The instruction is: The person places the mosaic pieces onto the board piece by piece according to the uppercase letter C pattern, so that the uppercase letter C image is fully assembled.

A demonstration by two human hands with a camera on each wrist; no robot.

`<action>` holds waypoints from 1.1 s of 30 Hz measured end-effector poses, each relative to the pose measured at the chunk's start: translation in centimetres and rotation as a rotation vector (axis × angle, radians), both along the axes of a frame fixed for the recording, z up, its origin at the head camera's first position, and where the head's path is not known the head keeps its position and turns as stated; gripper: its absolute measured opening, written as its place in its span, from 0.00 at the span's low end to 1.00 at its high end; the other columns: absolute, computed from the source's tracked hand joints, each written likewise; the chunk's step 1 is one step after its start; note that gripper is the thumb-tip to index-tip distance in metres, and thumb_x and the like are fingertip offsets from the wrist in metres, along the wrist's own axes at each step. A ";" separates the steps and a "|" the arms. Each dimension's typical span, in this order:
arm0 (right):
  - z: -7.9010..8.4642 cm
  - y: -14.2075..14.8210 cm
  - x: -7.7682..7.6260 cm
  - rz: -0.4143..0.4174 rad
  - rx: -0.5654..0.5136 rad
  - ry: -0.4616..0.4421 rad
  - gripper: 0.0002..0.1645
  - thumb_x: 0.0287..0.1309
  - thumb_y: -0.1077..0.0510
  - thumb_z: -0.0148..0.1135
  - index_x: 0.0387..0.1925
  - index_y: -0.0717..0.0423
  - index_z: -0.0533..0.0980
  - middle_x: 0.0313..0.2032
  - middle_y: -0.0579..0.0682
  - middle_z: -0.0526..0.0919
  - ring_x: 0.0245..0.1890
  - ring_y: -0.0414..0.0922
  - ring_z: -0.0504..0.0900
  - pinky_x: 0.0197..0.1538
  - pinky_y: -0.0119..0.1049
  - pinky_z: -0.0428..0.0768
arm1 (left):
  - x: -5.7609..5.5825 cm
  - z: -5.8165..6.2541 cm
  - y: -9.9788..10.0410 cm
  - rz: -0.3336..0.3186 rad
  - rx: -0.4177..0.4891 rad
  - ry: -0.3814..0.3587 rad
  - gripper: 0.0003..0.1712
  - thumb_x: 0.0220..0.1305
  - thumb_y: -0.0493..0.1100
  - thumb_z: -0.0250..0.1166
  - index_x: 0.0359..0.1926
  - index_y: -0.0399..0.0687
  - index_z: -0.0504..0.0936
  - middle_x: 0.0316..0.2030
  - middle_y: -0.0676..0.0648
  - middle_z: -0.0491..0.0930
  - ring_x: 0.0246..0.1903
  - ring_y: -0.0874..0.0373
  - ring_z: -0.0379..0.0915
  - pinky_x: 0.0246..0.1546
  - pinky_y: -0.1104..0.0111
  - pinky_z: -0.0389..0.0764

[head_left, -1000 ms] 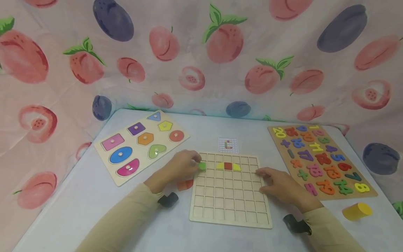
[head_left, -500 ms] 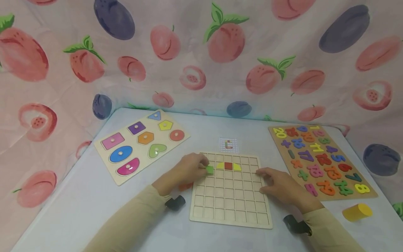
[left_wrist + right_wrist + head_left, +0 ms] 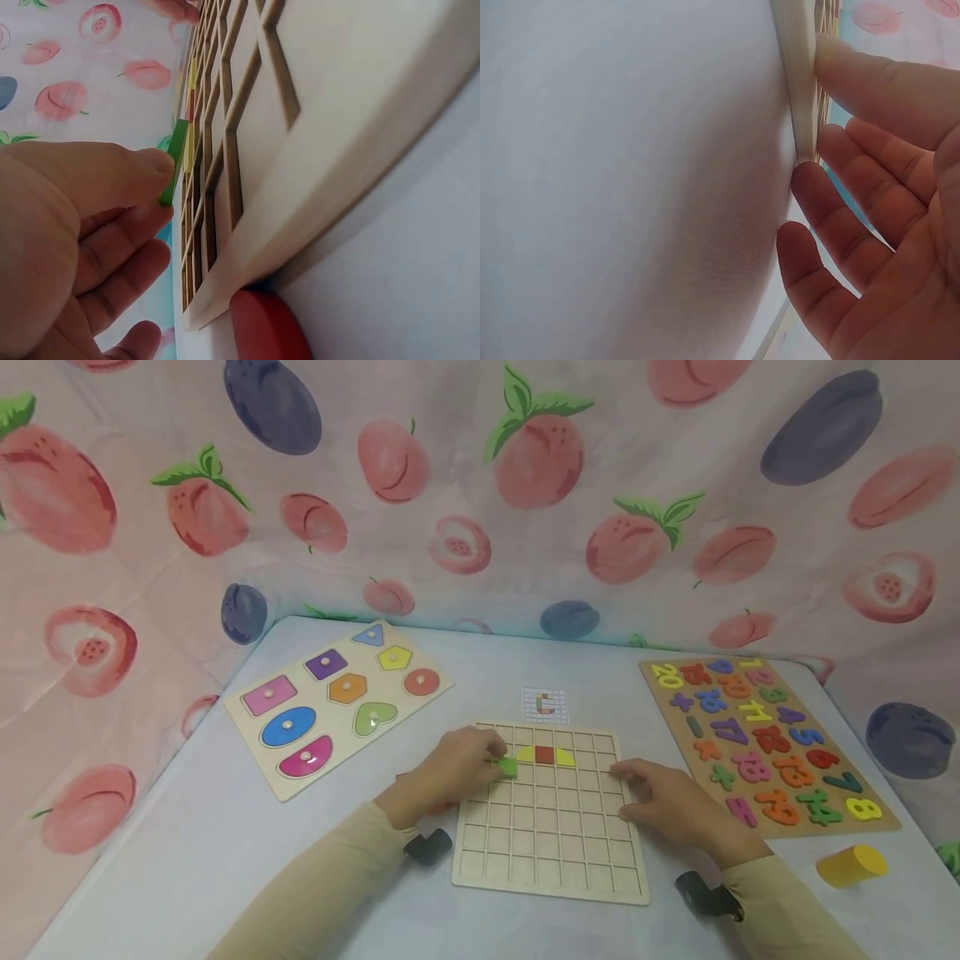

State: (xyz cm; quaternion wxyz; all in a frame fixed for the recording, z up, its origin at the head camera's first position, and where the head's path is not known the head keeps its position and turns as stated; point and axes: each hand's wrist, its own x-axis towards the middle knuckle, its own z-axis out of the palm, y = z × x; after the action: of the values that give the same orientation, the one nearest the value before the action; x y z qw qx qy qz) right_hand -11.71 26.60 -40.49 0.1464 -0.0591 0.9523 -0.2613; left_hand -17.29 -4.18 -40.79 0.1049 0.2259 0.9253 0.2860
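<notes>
Between thumb and forefinger, my left hand pinches a small green square tile over the upper left part of a wooden grid board. In the left wrist view, the green tile stands on edge, tilted against the grid. A red square tile lies in the board's second row, flanked by a yellow curved tile and another yellow tile. My right hand rests at the board's right edge, its thumb and fingertips touching the side, fingers loosely bent.
Behind the board lies a small printed pattern card. A shape puzzle is at left, a number puzzle at right, with a yellow cylinder before it. A red piece lies beside the board, mostly hidden by my left wrist in the head view.
My left hand has moved right with the green tile, from the board's left edge to over its second column. The right hand and the board stay put.
</notes>
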 end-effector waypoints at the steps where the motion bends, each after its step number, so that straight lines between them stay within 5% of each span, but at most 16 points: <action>1: 0.0 0.0 0.0 -0.001 0.002 0.001 0.34 0.55 0.53 0.73 0.63 0.51 0.74 0.62 0.62 0.75 0.62 0.64 0.71 0.58 0.63 0.71 | 0.0 0.0 0.0 -0.001 0.000 0.003 0.16 0.62 0.39 0.68 0.51 0.44 0.84 0.46 0.49 0.83 0.48 0.55 0.75 0.54 0.61 0.75; 20: 0.0 -0.1 0.1 -0.007 0.005 0.004 0.34 0.55 0.54 0.73 0.63 0.51 0.74 0.61 0.62 0.76 0.61 0.63 0.73 0.58 0.62 0.72 | 0.2 0.1 0.6 -0.033 -0.020 0.075 0.15 0.62 0.41 0.68 0.49 0.44 0.84 0.44 0.49 0.83 0.48 0.54 0.76 0.53 0.60 0.75; 33: 0.0 -0.1 0.1 -0.003 0.003 0.002 0.34 0.55 0.54 0.73 0.63 0.52 0.74 0.61 0.61 0.76 0.62 0.64 0.72 0.59 0.62 0.71 | 0.1 -0.2 1.5 -0.021 -0.027 0.025 0.18 0.59 0.38 0.66 0.52 0.44 0.85 0.46 0.49 0.83 0.49 0.54 0.75 0.57 0.60 0.73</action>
State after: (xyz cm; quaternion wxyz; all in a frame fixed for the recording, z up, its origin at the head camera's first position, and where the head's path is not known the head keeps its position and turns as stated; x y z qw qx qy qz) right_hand -11.66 26.51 -40.52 0.1450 -0.0576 0.9529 -0.2601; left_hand -17.14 -2.72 -40.96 0.0994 0.2377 0.9280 0.2693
